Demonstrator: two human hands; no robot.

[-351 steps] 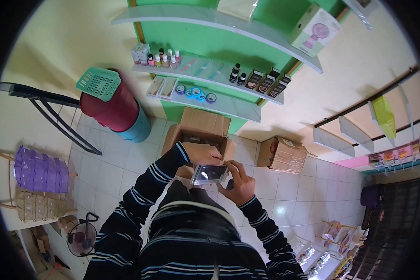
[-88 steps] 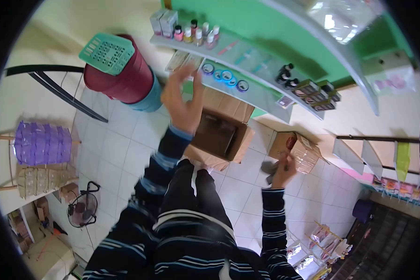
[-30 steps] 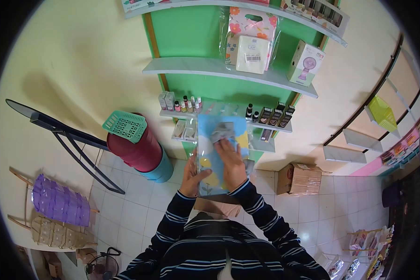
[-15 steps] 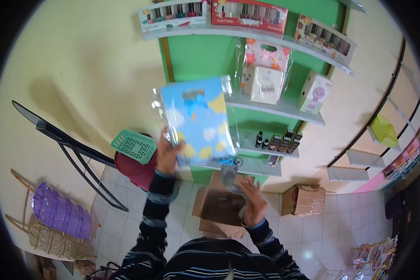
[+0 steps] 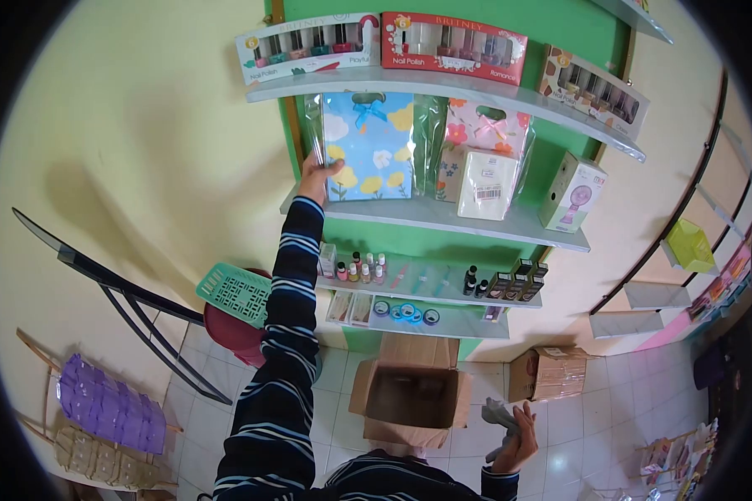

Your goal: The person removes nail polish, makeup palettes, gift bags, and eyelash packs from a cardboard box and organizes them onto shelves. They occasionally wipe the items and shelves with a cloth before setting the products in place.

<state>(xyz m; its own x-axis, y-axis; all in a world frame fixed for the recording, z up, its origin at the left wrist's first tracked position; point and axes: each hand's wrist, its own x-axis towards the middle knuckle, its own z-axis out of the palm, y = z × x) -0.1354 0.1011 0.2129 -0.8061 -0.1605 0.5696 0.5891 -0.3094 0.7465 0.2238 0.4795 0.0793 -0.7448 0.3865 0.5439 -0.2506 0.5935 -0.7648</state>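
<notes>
A blue gift bag (image 5: pixel 368 150) with yellow flowers and a blue bow, in clear wrap, stands upright on the upper-middle shelf (image 5: pixel 443 217). My left hand (image 5: pixel 319 177) pinches its lower left edge, arm stretched forward. Beside it on the right stand a pink floral bag (image 5: pixel 468 125) and a white box (image 5: pixel 486 184). My right hand (image 5: pixel 520 438) is low at the right, above the floor, with a grey cloth (image 5: pixel 499 415) held against the palm and thumb side.
Nail polish sets (image 5: pixel 451 46) line the shelf above. Small bottles (image 5: pixel 365 271) and tape rolls (image 5: pixel 405 312) sit on lower shelves. An open carton (image 5: pixel 409 401) and another carton (image 5: pixel 548 373) rest on the floor. A green basket (image 5: pixel 234 292) tops a red bin (image 5: pixel 226 336) at the left.
My left hand has moved the blue bag forward onto the shelf beside the pink bag. My right hand has moved down and to the right with the grey cloth.
</notes>
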